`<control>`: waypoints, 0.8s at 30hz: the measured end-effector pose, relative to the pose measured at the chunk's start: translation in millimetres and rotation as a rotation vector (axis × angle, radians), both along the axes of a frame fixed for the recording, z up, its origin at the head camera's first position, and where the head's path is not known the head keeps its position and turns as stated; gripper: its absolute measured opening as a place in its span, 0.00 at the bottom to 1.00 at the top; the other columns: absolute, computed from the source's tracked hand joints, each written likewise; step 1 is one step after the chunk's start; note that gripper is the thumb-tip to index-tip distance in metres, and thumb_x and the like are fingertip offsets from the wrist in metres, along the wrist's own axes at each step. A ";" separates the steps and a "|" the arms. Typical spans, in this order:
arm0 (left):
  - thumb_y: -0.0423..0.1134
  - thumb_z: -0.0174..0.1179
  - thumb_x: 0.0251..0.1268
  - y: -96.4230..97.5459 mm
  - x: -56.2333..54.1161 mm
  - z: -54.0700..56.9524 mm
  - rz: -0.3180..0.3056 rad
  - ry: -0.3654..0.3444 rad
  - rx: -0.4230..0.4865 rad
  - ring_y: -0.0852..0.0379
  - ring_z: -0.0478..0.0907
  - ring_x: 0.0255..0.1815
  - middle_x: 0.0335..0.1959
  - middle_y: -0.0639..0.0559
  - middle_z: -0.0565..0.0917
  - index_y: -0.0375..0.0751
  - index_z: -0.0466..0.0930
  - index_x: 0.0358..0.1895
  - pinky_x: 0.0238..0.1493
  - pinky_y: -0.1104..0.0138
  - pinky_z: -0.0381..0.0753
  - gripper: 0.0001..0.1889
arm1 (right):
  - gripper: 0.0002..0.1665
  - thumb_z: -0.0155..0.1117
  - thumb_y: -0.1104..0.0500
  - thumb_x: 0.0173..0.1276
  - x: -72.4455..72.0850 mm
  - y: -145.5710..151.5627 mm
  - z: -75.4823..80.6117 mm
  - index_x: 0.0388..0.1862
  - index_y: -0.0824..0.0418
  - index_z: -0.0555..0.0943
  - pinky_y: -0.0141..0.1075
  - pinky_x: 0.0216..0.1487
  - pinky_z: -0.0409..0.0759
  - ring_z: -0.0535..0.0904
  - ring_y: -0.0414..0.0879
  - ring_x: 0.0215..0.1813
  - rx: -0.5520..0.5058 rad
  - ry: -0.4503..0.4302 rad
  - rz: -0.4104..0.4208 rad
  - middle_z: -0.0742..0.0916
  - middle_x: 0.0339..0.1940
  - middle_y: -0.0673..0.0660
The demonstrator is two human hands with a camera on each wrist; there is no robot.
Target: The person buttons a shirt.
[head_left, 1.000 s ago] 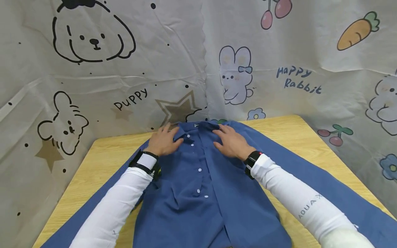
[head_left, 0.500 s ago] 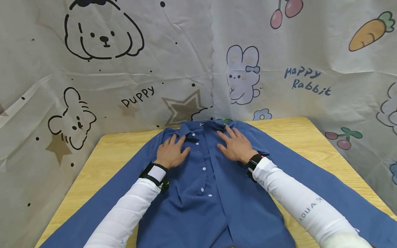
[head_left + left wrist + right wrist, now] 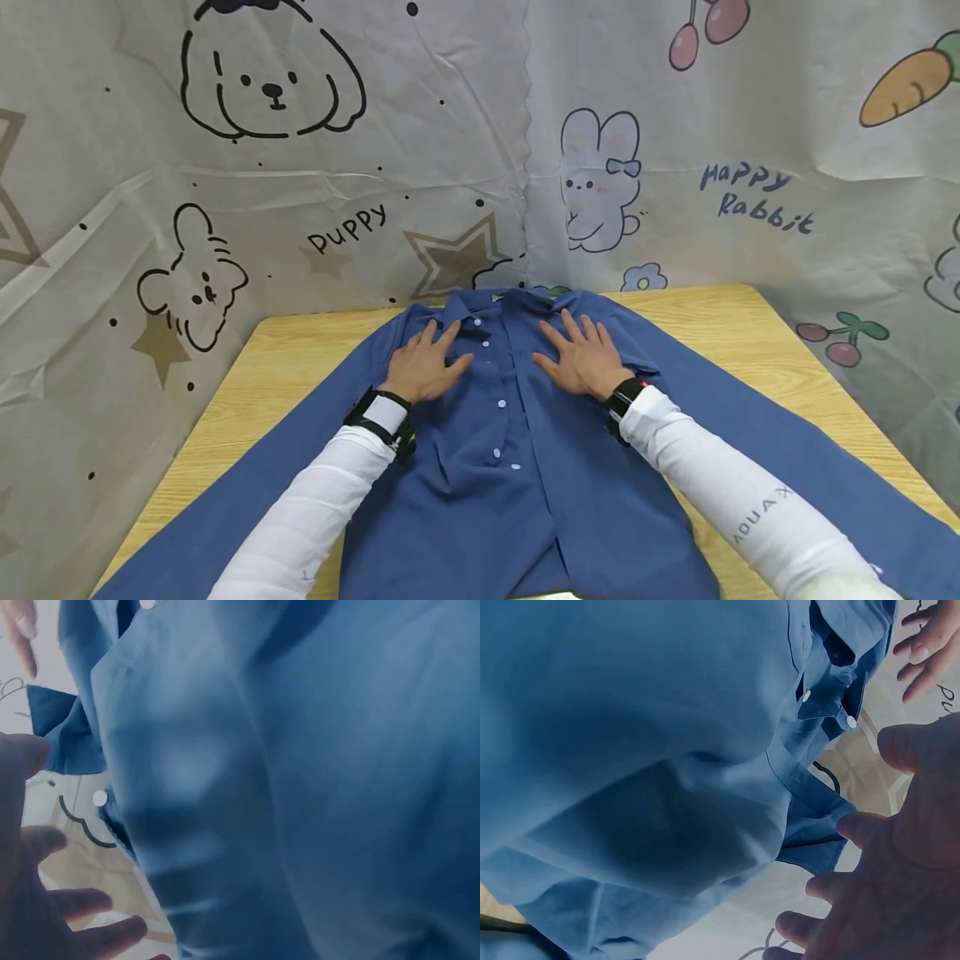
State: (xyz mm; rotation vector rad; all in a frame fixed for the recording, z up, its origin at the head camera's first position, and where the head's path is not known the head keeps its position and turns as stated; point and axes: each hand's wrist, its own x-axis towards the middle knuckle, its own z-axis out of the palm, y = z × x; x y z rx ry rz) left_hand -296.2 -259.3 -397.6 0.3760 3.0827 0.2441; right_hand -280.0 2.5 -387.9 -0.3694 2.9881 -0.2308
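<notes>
A blue button-up shirt lies front side up, its collar toward the far edge and both sleeves spread outward. White buttons run down the front, where the placket hangs partly apart. My left hand, fingers spread, is over the chest just below the collar on the left. Opposite it, my right hand is over the other chest side, fingers also spread. Neither hand grips the cloth. In the left wrist view the left fingers stand apart beside the shirt; the right wrist view shows the right fingers near a collar point.
The shirt rests on a light wood table, whose far edge meets a pale cloth backdrop printed with cartoon animals. The right sleeve runs out to the table's right side, the other sleeve to the left.
Both hands have come down from the collar area toward the chest, with fingers spread wider. The head view has turned slightly left. The shirt's lie looks much the same.
</notes>
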 end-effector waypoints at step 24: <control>0.60 0.44 0.71 -7.2 2.8 2.5 -0.027 0.039 -0.010 0.36 0.58 0.69 0.73 0.38 0.56 0.53 0.54 0.75 0.61 0.41 0.60 0.33 | 0.38 0.39 0.37 0.75 1.9 2.3 -3.9 0.78 0.49 0.50 0.56 0.70 0.38 0.39 0.64 0.75 -0.023 0.017 -0.005 0.48 0.77 0.63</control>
